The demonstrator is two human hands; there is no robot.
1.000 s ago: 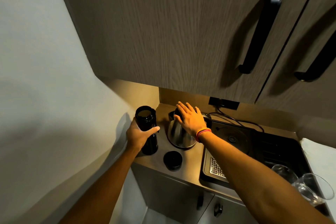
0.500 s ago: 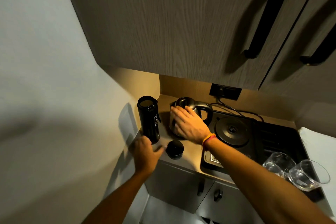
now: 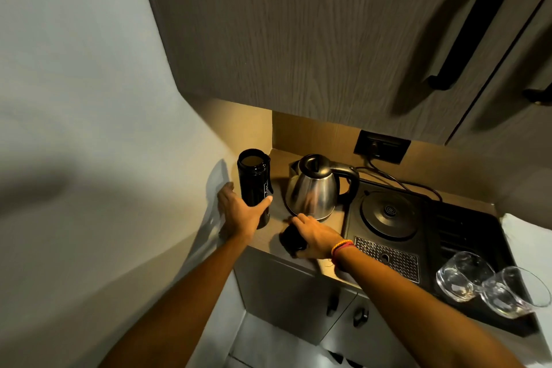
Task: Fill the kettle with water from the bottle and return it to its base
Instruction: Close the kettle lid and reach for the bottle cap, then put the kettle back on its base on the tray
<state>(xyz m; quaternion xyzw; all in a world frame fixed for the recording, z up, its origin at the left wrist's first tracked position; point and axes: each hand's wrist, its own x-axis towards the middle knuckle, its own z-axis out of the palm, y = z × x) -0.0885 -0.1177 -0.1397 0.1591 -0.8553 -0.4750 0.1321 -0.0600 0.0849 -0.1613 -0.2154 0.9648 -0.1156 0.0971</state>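
A black bottle (image 3: 254, 179) stands upright and uncapped at the counter's left end, against the wall. My left hand (image 3: 242, 212) is wrapped around its lower part. A steel kettle (image 3: 313, 188) with a black handle and closed lid stands on the counter, just left of its round black base (image 3: 388, 215). The base sits bare on a black tray (image 3: 466, 236). In front of the kettle, my right hand (image 3: 313, 236) rests over the bottle's black cap (image 3: 291, 239), fingers curled on it.
Two clear glasses (image 3: 490, 287) lie tilted at the tray's right front corner. A metal drip grate (image 3: 388, 257) lies in front of the base. A wall socket (image 3: 380, 146) with a cord sits behind. Upper cabinets (image 3: 298, 39) hang overhead, with cupboard doors below the counter.
My right hand left the kettle's lid and came down onto the cap. My left hand, which had let go of the bottle, is back around it.
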